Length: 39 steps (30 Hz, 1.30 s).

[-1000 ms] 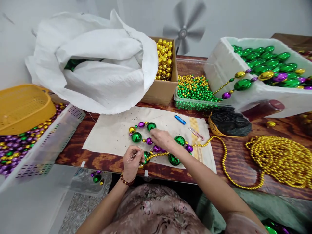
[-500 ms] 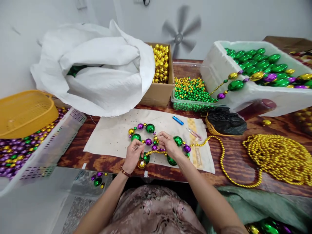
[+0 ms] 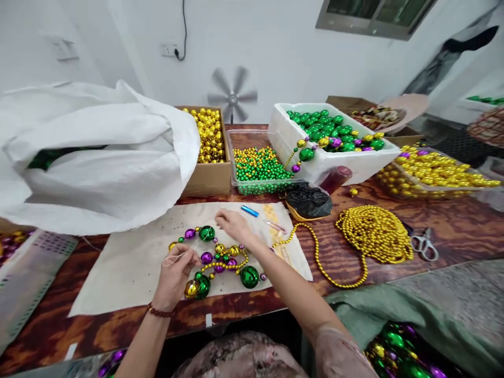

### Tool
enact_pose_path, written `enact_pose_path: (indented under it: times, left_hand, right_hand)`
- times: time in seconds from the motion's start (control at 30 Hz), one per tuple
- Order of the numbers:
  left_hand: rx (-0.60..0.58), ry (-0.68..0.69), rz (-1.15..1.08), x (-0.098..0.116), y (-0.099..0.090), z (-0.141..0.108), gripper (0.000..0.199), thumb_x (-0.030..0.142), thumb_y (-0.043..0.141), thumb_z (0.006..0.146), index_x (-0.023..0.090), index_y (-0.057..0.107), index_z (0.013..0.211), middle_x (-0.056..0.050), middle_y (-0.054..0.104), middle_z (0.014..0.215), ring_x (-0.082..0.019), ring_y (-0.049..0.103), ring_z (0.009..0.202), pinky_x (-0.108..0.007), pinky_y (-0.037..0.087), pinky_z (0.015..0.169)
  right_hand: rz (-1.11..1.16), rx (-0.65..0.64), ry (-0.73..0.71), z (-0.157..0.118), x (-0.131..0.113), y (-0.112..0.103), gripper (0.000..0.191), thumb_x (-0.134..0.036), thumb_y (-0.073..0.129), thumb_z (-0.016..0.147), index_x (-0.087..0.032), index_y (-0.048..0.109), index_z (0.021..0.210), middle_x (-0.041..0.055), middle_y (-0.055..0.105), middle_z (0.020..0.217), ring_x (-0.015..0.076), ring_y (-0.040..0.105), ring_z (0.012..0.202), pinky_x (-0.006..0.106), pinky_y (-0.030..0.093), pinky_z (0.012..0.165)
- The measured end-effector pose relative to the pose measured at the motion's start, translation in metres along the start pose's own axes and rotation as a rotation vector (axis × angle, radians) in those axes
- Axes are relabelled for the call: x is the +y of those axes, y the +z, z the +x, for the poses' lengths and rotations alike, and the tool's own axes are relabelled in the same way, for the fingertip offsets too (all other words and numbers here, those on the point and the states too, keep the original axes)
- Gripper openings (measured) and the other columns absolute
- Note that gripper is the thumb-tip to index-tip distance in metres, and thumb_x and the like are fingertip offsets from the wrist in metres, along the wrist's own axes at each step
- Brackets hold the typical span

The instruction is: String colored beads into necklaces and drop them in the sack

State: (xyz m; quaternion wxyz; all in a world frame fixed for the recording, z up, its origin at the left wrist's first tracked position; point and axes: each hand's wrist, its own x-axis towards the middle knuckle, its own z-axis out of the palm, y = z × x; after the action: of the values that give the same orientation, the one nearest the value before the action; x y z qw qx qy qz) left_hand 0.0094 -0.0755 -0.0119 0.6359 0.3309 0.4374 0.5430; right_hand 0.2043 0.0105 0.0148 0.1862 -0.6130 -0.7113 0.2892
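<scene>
A bead garland (image 3: 220,260) of green, purple and gold balls lies bunched on a white cloth (image 3: 129,262) on the wooden table. My left hand (image 3: 176,273) pinches a thin loop of thread beside the garland's gold and green end balls. My right hand (image 3: 233,224) reaches over the garland, fingers bent down onto the cloth near a large green ball (image 3: 207,233); whether it grips anything I cannot tell.
A big white sack (image 3: 94,157) fills the left. Behind stand a cardboard box of gold balls (image 3: 208,139), a clear tub of small beads (image 3: 258,165) and a white foam box (image 3: 334,157). A gold bead pile (image 3: 374,233), scissors (image 3: 424,244) and a blue tube (image 3: 250,211) lie right.
The camera has swung right and up, showing more of the table's right side. My right hand moved from the garland's middle to beyond it. The garland is bunched closer together.
</scene>
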Motion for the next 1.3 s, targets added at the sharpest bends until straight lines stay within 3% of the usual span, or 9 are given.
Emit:
enact_pose_path:
  times: [0.13,0.3,0.43,0.57,0.67,0.77,0.93,1.03,1.3]
  left_hand:
    - [0.061,-0.032,-0.078,-0.001,-0.001,0.005,0.036,0.031,0.088,0.064,0.018,0.057,0.076,0.004,0.064,0.061,-0.009,0.06,0.057,-0.02,0.052,0.058]
    - [0.106,-0.036,-0.124,-0.005,-0.001,0.007,0.037,0.031,0.087,0.064,0.018,0.055,0.077,0.005,0.064,0.062,-0.008,0.061,0.055,-0.02,0.052,0.058]
    - [0.115,-0.04,-0.132,-0.007,-0.003,0.006,0.037,0.031,0.086,0.066,0.018,0.054,0.078,0.005,0.064,0.062,-0.008,0.062,0.055,-0.02,0.053,0.06]
    - [0.16,-0.034,-0.149,-0.008,-0.005,0.006,0.041,0.032,0.088,0.063,0.017,0.054,0.079,0.005,0.064,0.063,-0.008,0.063,0.054,-0.02,0.052,0.058]
    - [0.182,-0.047,-0.151,-0.009,-0.004,0.006,0.042,0.033,0.089,0.061,0.017,0.054,0.078,0.005,0.065,0.063,-0.009,0.063,0.055,-0.02,0.053,0.058]
    - [0.191,-0.053,-0.151,-0.011,-0.004,0.007,0.042,0.033,0.089,0.061,0.017,0.055,0.078,0.005,0.065,0.063,-0.009,0.064,0.055,-0.021,0.053,0.059]
    - [0.231,-0.028,-0.149,-0.012,-0.003,0.007,0.041,0.033,0.089,0.059,0.017,0.056,0.077,0.004,0.065,0.062,-0.01,0.064,0.056,-0.022,0.052,0.06]
    - [0.232,0.011,-0.148,-0.012,-0.002,0.006,0.039,0.033,0.089,0.06,0.017,0.056,0.075,0.004,0.065,0.061,-0.01,0.064,0.057,-0.022,0.051,0.061]
    - [0.24,0.035,-0.158,-0.015,-0.003,0.006,0.04,0.035,0.088,0.06,0.018,0.055,0.075,0.004,0.067,0.061,-0.011,0.065,0.058,-0.023,0.049,0.061]
  right_hand:
    - [-0.221,0.029,0.285,-0.01,0.08,-0.05,0.015,-0.021,0.057,0.09,-0.015,0.07,0.095,0.0148,0.072,0.104,0.024,0.065,0.101,0.029,0.044,0.081]
    - [-0.342,-0.088,0.389,-0.024,0.161,-0.073,0.008,-0.021,0.072,0.073,-0.017,0.067,0.077,0.0102,0.07,0.08,0.0247,0.066,0.078,0.029,0.044,0.066]
    - [-0.345,-0.076,0.284,-0.03,0.186,-0.06,0.01,-0.021,0.069,0.076,-0.02,0.06,0.073,0.0055,0.068,0.073,0.0202,0.062,0.069,0.027,0.039,0.058]
    - [-0.347,0.051,0.234,-0.042,0.191,-0.055,0.01,-0.027,0.055,0.088,-0.02,0.058,0.083,0.0065,0.067,0.076,0.0216,0.061,0.07,0.028,0.039,0.059]
    - [-0.336,0.156,0.22,-0.049,0.181,-0.055,0.021,-0.031,0.042,0.096,-0.018,0.058,0.103,0.0094,0.069,0.086,0.0229,0.064,0.074,0.029,0.042,0.064]
    - [-0.29,0.144,0.118,-0.054,0.146,-0.047,0.03,-0.03,0.038,0.098,-0.019,0.057,0.118,0.0095,0.071,0.093,0.0233,0.066,0.079,0.029,0.046,0.069]
    - [-0.147,-0.225,-0.368,-0.065,0.047,-0.013,0.034,-0.032,0.04,0.102,-0.024,0.067,0.12,0.009,0.069,0.106,0.0229,0.065,0.097,0.029,0.046,0.084]
    - [-0.23,-0.363,-0.436,-0.065,0.006,0.002,0.034,-0.035,0.043,0.103,-0.026,0.07,0.122,0.0087,0.066,0.098,0.022,0.064,0.091,0.027,0.044,0.078]
    - [-0.103,-0.51,-0.411,-0.04,-0.004,0.019,0.028,-0.032,0.056,0.097,-0.027,0.076,0.116,0.0053,0.073,0.095,0.0218,0.064,0.09,0.028,0.044,0.081]
